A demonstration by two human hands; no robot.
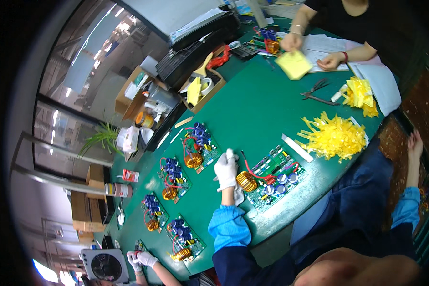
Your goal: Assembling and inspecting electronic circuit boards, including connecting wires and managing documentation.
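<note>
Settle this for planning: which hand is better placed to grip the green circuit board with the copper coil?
Left: the white-gloved left hand lies beside the coil on that board; the bare right hand is far from it.

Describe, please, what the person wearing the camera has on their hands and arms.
The left hand wears a white fabric glove. Its forearm is covered by a bright blue sleeve cover, gathered at the wrist, over a dark navy sleeve. The right hand is bare, with a matching bright blue sleeve on that forearm.
</note>
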